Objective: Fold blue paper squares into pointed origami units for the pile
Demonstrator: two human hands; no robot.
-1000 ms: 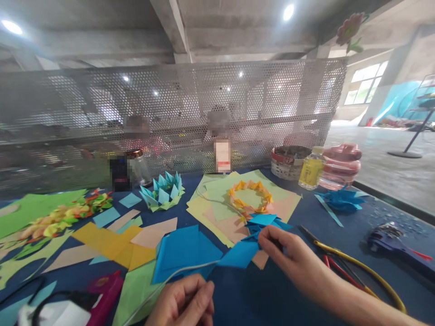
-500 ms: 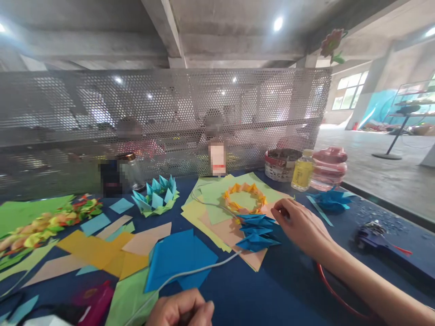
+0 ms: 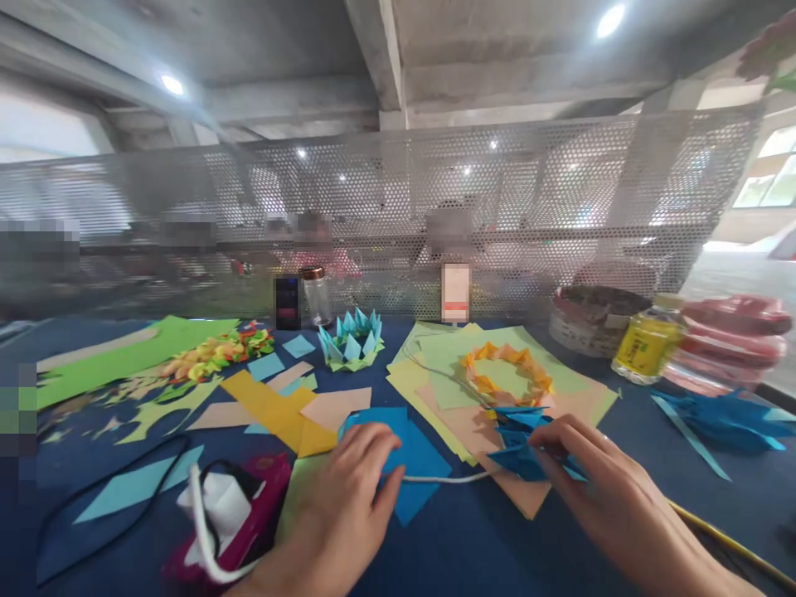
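Observation:
My left hand (image 3: 354,481) is over the sheets of blue paper (image 3: 419,444). Its fingers are bent, with a gap between them and the thumb, and nothing shows in that gap. A white cable (image 3: 448,479) emerges beside the thumb. My right hand (image 3: 603,481) has its fingers and thumb closed around the edge of the folded blue paper pieces (image 3: 519,448), partly covering them. Just behind these lies a ring of folded orange and yellow paper (image 3: 473,365), on top of stacked green, yellow and peach sheets (image 3: 435,385).
A light-blue and green paper crown (image 3: 352,352) stands farther back. Paper strips (image 3: 261,406) and a magenta power strip (image 3: 270,497) with a white plug are at left. A yellow bottle (image 3: 647,344), basket (image 3: 590,323) and pink container (image 3: 730,344) stand at right. Perforated mesh (image 3: 528,182) rises behind.
My left hand has risen from the bottom edge onto the blue sheets. My right hand has come to the folded blue pieces and closed on them. The view has turned left.

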